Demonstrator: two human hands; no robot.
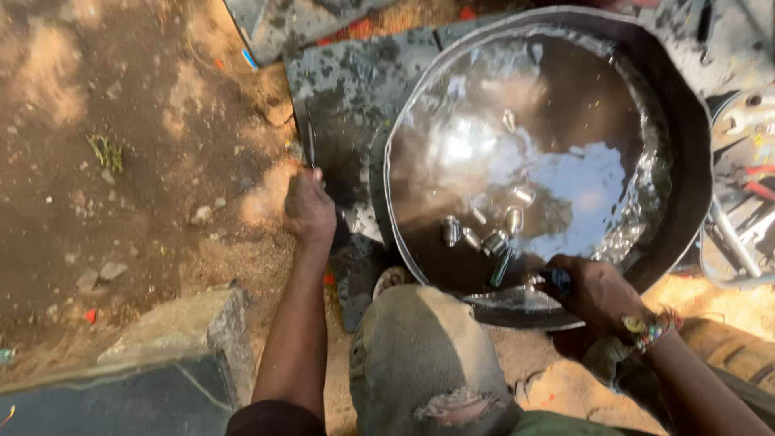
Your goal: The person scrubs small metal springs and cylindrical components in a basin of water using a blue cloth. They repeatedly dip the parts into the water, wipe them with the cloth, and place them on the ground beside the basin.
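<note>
Head view, two hands [309,206], one basin [682,145]

A wide, shallow metal basin [549,153] sits tilted on the ground at centre right, its dark liquid mirroring the sky. Several small silver cylindrical metal parts [484,234] lie clustered in the liquid near its near rim, some upright, some toppled.

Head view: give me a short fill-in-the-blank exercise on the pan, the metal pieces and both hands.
1. The small metal sockets lie inside a round metal ____.
2. The left hand rests on the ____, outside the pan.
3. The beaded bracelet is on the ____ wrist.
4. The right hand is at the pan's ____ rim.

Missing words: pan; ground; right; near
</note>
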